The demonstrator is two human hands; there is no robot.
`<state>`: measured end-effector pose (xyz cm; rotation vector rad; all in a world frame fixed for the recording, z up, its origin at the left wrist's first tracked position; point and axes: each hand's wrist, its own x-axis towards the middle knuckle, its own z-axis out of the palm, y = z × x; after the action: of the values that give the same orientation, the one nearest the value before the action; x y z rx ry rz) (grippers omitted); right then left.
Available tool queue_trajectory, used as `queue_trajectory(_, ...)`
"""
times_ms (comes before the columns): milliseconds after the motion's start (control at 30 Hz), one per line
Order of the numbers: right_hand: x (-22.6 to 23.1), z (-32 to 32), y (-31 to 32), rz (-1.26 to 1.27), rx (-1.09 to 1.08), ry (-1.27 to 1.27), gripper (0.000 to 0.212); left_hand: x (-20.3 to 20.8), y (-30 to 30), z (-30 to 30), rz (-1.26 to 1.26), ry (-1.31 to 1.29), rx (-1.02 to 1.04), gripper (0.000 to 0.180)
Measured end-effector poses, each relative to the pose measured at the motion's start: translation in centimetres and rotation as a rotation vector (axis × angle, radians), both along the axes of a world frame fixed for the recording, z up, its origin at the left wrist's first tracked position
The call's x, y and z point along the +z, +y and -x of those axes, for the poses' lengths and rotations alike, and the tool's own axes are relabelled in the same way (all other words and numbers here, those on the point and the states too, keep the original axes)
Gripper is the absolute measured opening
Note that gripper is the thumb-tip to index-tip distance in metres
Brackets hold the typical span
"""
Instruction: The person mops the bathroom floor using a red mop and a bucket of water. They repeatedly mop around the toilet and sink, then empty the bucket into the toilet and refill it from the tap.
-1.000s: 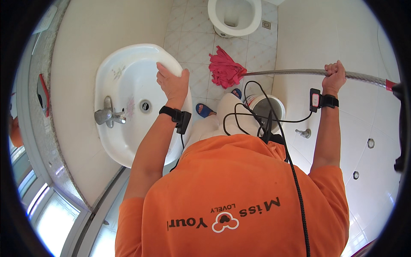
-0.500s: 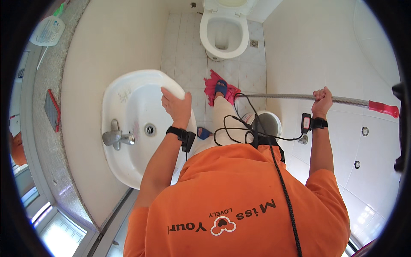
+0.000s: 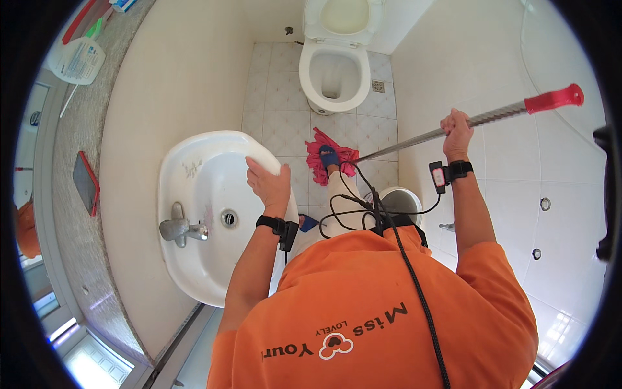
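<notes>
My right hand (image 3: 459, 133) is closed around the grey metal shaft of a mop (image 3: 414, 141), below its red grip (image 3: 555, 99). The shaft slants down to the left, to a mop head of pink cloth strips (image 3: 320, 138) on the tiled floor. My foot in a blue slipper (image 3: 328, 155) is on or over those strips. Against the near right rim of the white washbasin (image 3: 228, 141) lies my left hand (image 3: 269, 188), holding nothing, fingers stretched over the rim and thumb apart.
Ahead is a toilet (image 3: 335, 78) with its lid raised, beside a floor drain (image 3: 378, 86). A bucket (image 3: 403, 202) stands by the right wall, partly behind loose black cables (image 3: 364, 209). On the left ledge are a spray bottle (image 3: 79, 61) and a red-edged flat object (image 3: 85, 181).
My right hand has moved left and up with the mop, and its red grip end has swung upward. My left hand stays at the basin rim. The whole view has shifted slightly.
</notes>
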<state>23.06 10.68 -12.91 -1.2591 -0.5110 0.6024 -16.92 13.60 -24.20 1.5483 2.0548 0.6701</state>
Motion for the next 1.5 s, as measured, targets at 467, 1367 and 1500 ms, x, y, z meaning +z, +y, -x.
queue_trajectory(467,-0.2,2.9,-1.4,-0.009,-0.018,-0.028,0.035,-0.7,0.0,0.1,0.015,0.032,-0.027,0.098)
queue_trajectory(1367,-5.7,18.8,0.0,0.101,1.278,-0.529,0.027,35.9,-3.6,-0.5,-0.386,-1.055,-0.481,0.036)
queue_trajectory(1500,-11.3,16.2,-0.5,0.183,1.383,-0.713,0.024,35.2,-4.8,-2.5,-0.393,-1.309,-0.514,0.035)
